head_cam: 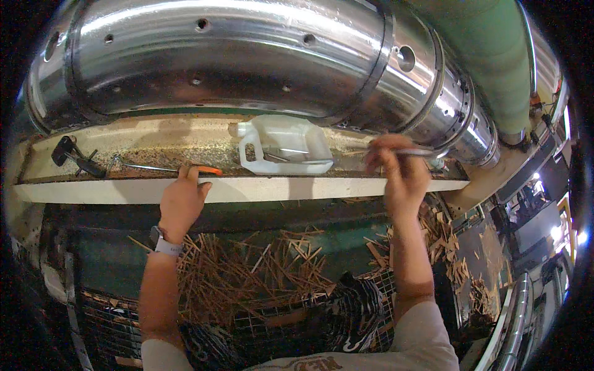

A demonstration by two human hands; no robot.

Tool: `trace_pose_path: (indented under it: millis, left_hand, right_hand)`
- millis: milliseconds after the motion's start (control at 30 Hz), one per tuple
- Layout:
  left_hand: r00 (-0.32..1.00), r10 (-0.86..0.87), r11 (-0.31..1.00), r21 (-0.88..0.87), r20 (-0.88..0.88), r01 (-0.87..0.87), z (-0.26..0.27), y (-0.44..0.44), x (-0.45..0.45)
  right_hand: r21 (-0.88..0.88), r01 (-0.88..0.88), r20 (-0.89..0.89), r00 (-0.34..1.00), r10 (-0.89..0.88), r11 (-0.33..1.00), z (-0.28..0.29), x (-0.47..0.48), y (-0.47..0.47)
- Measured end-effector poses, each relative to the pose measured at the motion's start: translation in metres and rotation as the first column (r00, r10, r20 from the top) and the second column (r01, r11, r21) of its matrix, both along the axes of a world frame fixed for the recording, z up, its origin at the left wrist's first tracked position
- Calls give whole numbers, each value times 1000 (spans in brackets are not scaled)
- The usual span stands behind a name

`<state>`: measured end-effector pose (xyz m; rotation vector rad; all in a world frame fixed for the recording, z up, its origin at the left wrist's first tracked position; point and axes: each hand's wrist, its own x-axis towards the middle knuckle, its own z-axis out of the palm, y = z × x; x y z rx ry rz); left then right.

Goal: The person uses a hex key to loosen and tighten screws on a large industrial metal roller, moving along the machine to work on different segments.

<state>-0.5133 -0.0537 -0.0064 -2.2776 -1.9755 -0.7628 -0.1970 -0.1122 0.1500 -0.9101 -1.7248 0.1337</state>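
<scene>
My left hand [182, 204], with a watch on its wrist, reaches over the pale metal ledge [260, 190]; its fingertips touch the orange handle [209, 170] of a tool with a thin, hooked metal shaft. Whether they grip it is unclear. My right hand [399, 162], blurred, holds a slim metal rod-like tool [420, 151] over the right part of the trough. Between my hands a cut-open translucent plastic jug [297, 139] lies on its side, with metal rods in it. At the trough's left end lies a black-handled T-shaped tool [79, 157].
A large shiny metal cylinder [232, 60] with round holes spans the area behind the trough. A green roller [487, 60] stands at upper right. Below the ledge, many cardboard strips [250, 264] lie scattered over a green surface and a metal grating.
</scene>
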Motion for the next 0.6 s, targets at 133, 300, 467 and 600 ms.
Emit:
trace_pose_path:
  millis: [133,300,467,600]
  left_hand:
    - [997,-76,997,18,-15,77,2,7,-7]
    - [995,-99,990,104,-7,99,29,-1,6]
    - [898,-429,809,484,101,333,101,-11,59]
    - [693,-721,401,818,4,412,169,-14,123]
  right_hand:
    - [121,-1,-35,999,5,993,18,2,21]
    - [141,-59,-61,996,68,988,15,0,38]
    - [186,19,-32,999,-13,982,20,-14,41]
    - [387,123,47,987,-153,914,17,-15,53]
